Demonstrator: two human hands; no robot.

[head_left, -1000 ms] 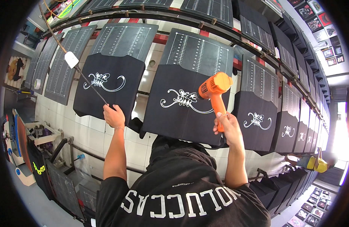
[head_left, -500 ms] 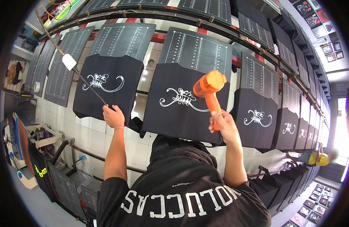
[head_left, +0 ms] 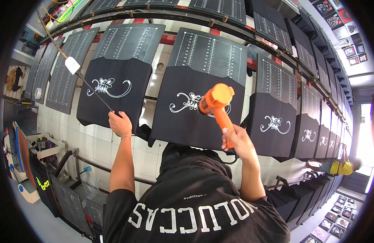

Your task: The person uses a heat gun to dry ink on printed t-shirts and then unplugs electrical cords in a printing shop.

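An orange heat gun [head_left: 218, 99] is held by its handle in my right hand [head_left: 240, 141], the fingers wrapped round it. Its head is tilted over the white print on the middle black shirt [head_left: 183, 125], covering part of the design. To the left, the fingers of my left hand [head_left: 120, 123] are closed round a dark cord [head_left: 94, 92]. This cord runs up and left to a white plug connector [head_left: 72, 65]. Below it lies another black shirt [head_left: 134, 107] with a matching white print, stretched over a board.
Gridded dark boards [head_left: 130, 42] stand in rows, several with black printed shirts like the one at right [head_left: 272, 143]. A metal rail [head_left: 170, 18] runs behind them. A person in a yellow top [head_left: 341, 167] is at far right. Machinery [head_left: 41, 150] stands at left.
My right hand has moved the heat gun downward and slightly left, so its head now covers more of the print. My left hand stays nearly in place on the cord.
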